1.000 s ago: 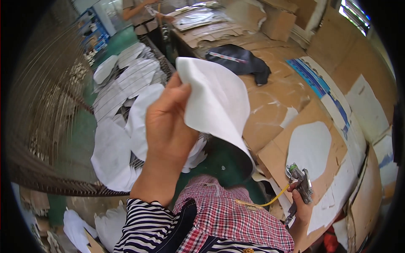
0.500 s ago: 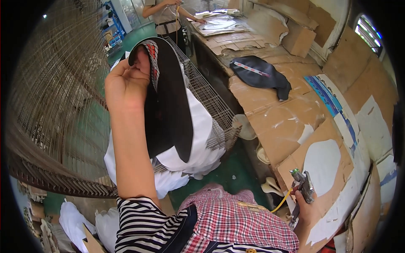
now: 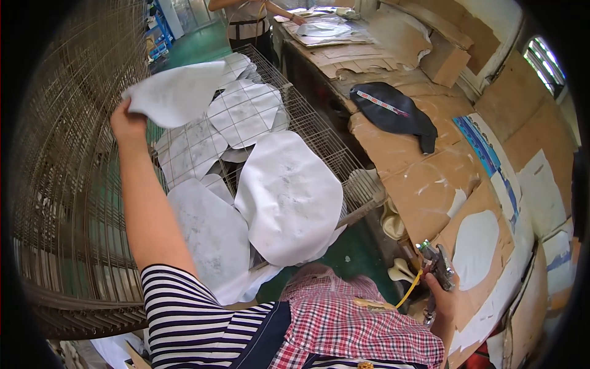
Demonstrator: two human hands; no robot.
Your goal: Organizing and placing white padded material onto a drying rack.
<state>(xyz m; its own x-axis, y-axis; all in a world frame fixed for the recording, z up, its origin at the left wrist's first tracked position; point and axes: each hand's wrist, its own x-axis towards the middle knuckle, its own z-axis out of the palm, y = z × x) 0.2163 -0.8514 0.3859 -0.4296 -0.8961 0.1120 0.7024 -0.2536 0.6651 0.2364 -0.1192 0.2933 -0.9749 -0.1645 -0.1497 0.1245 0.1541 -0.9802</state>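
Note:
At the upper left, my left hand point(image 3: 128, 123) pinches the edge of a thin, rounded sheet piece point(image 3: 178, 92). Its white face shows, and it stretches over the wire rack point(image 3: 286, 77). Similar white pieces, some with grey smudges, lie on the rack's tiers, among them a large one point(image 3: 289, 197) close to me. Off to the right, my right hand point(image 3: 444, 298) is wrapped round a metal spray gun point(image 3: 439, 267) fed by a yellow hose point(image 3: 410, 292). The gun is beside a white oval patch point(image 3: 476, 249) on the cardboard-covered bench.
Cardboard point(image 3: 412, 190) covers the bench on my right; a black shaped piece with a patterned strip point(image 3: 393, 111) lies there. A tall stack of wire racks point(image 3: 67, 184) stands at left. Another person's hand point(image 3: 298, 20) is at the bench's far end.
My left hand has moved left and slightly down. The piece it holds showed mostly black before and shows white now. More white pieces on the rack are visible. My right hand keeps the spray gun.

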